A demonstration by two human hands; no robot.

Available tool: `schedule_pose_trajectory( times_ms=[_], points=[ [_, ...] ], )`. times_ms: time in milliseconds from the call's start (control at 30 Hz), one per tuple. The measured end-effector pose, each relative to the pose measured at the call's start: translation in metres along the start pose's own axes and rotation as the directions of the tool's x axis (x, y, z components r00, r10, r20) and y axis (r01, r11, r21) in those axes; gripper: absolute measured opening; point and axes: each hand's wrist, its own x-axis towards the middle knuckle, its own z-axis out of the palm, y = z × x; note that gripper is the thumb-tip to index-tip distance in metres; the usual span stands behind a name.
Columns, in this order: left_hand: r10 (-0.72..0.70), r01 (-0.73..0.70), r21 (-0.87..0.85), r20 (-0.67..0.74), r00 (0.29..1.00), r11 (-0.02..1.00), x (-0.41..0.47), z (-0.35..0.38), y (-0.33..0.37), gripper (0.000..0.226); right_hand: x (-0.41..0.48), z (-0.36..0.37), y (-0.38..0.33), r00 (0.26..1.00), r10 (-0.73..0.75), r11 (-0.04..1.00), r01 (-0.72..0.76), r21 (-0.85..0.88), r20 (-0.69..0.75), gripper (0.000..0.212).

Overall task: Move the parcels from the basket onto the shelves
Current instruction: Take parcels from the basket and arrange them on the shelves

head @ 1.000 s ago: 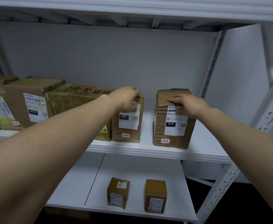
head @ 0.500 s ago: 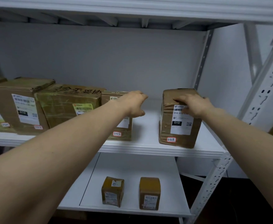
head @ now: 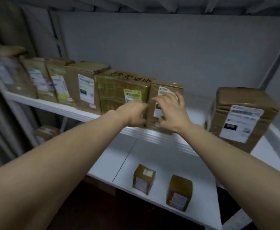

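The small parcel (head: 166,87) stands on the middle shelf (head: 160,140), tight against the taped box (head: 119,90). Your right hand (head: 170,113) spreads open fingers on its face, probably squaring it up. Your left hand (head: 134,113) is at its corner, too blurred to tell any grip.
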Motion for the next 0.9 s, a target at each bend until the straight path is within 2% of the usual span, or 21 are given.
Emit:
schedule_pose_trajectory(
  times_ms=[133, 300, 433, 633, 900],
  points=[
    [-0.226, 0.225, 0.015, 0.057, 0.973, 0.974, -0.065, 0.021, -0.077, 0.061, 0.025, 0.040, -0.077, 0.986, -0.160, 0.984, 0.156, 0.089, 0.038, 0.073],
    [-0.446, 0.454, -0.037, 0.122, 0.886, 0.890, -0.163, 0.042, -0.167, 0.062, 0.054, 0.078, -0.196, 0.938, -0.314, 0.945, 0.295, 0.141, 0.148, 0.074],
    [-0.611, 0.633, -0.110, 0.179, 0.771, 0.766, -0.248, 0.060, -0.248, 0.054, 0.077, 0.106, -0.313, 0.856, -0.452, 0.888, 0.404, 0.219, 0.252, 0.073],
    [-0.755, 0.790, -0.159, 0.234, 0.613, 0.592, -0.384, 0.082, -0.369, 0.040, 0.098, 0.163, -0.499, 0.694, -0.652, 0.754, 0.555, 0.351, 0.304, 0.070],
    [-0.891, 0.933, -0.139, 0.280, 0.358, 0.332, -0.513, 0.108, -0.500, 0.051, 0.130, 0.215, -0.678, 0.520, -0.766, 0.643, 0.626, 0.442, 0.378, 0.064]
  ],
)
